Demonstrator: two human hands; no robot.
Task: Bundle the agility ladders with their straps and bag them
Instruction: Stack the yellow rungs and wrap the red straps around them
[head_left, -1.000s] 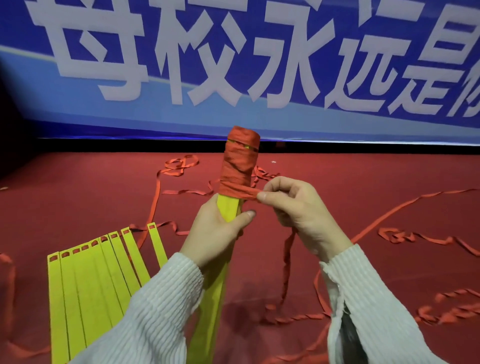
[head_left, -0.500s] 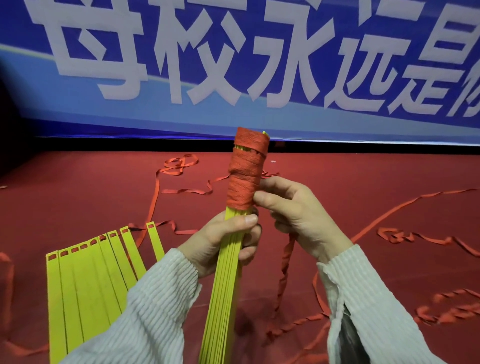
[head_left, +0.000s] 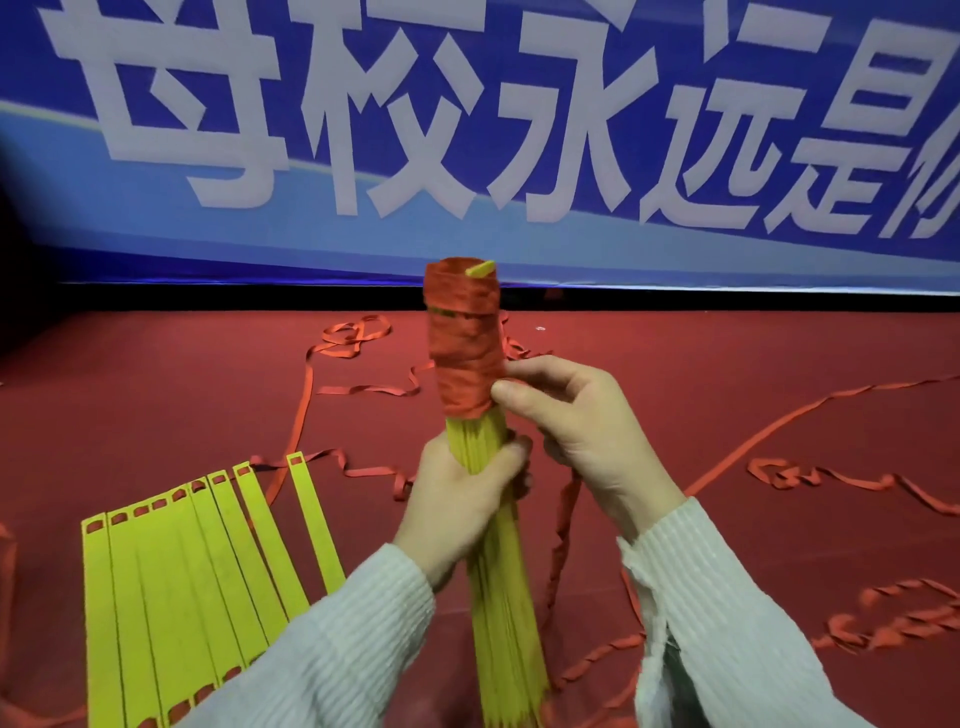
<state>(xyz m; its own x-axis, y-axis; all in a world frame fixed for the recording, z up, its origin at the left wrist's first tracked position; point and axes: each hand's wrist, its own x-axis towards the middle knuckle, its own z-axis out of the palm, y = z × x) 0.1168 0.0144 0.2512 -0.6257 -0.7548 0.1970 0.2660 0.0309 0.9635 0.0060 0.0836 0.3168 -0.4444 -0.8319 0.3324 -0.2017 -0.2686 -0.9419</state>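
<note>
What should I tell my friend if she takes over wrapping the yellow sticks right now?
Left hand: grips the upright bundle of yellow rungs just below the wrap.
Right hand: pinches the red strap at the lower edge of the red strap wrap, which covers the bundle's top end.
The loose strap tail hangs down under the right hand to the red floor.
A second ladder's yellow rungs lie fanned on the floor at left, unwrapped, with more red strap scattered around.
Done: most of the first wrap.
Left: finish and secure it, bundle the other ladder, bag both. No bag is in view.
</note>
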